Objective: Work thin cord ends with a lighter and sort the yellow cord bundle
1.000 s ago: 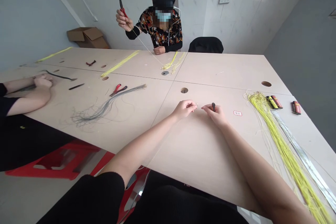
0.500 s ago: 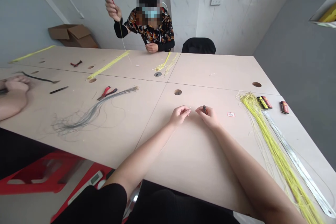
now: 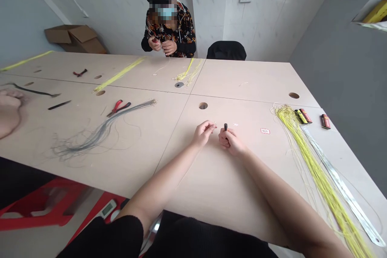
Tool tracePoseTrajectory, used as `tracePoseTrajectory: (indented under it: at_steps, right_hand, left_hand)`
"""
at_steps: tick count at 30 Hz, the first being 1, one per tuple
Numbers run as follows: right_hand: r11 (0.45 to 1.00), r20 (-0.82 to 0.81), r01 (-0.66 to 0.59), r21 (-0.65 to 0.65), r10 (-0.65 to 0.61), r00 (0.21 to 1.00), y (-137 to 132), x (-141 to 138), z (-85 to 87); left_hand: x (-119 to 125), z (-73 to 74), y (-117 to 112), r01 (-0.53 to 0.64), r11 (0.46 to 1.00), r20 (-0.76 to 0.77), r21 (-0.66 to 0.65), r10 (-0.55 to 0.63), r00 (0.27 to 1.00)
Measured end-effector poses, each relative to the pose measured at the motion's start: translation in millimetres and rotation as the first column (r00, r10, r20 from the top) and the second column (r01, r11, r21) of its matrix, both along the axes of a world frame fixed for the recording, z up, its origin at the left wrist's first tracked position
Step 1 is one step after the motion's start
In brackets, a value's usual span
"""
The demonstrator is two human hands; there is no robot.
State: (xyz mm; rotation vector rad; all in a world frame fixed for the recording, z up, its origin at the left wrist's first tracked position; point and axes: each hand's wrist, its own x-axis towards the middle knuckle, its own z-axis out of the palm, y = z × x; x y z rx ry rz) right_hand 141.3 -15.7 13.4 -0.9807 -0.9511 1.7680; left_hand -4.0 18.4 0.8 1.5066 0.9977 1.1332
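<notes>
My left hand [image 3: 204, 133] is closed in a pinch above the table. A thin pale wire [image 3: 185, 175] trails from it beside my forearm, and a tiny tip shows past the fingertips. Close by on the right, my right hand [image 3: 231, 142] is curled round a short dark stick-like tool [image 3: 225, 127]. Only its black end stands up out of the fist; the rest is hidden, so its kind is unclear. The two hands are slightly apart. A small white scrap [image 3: 236, 124] lies just beyond my right hand, and a red-edged label [image 3: 265, 131] is farther right.
Yellow wires [image 3: 314, 173] and a metal ruler [image 3: 341, 185] lie at right, near several batteries [image 3: 303, 116]. At left are grey wires [image 3: 102, 131], red-handled pliers [image 3: 119, 107] and a co-worker's arm [image 3: 9, 113]. Across the table [image 3: 256, 78] sits another person [image 3: 169, 28]. A round hole [image 3: 203, 106] lies ahead.
My right hand has turned into a fist and shifted slightly left, the dark tool's end now upright. A white scrap shows beside it. The person opposite has lowered a raised hand with a red-handled tool.
</notes>
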Motion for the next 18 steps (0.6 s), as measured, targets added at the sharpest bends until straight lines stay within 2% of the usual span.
tracePoseTrajectory:
  at_steps: [4, 8, 18]
  right_hand:
    - [0.999, -0.024, -0.043, -0.007, 0.043, 0.999, -3.4, -11.3, -3.4]
    - [0.999, -0.03, -0.049, 0.01, 0.049, 0.998, -1.8, -10.5, -4.1]
    - [0.982, 0.041, -0.081, 0.17, 0.075, 0.996, 2.7, -9.6, -10.6]
  left_hand:
    - [1.7, 2.0, -8.3, -0.02, 0.994, -0.045, 0.104, 0.025, 0.999]
    - [3.9, 3.3, -16.0, -0.017, 0.972, -0.091, 0.234, 0.039, 0.995]
    - [7.4, 1.4, -18.5, -0.046, 0.965, -0.048, 0.258, 0.061, 0.997]
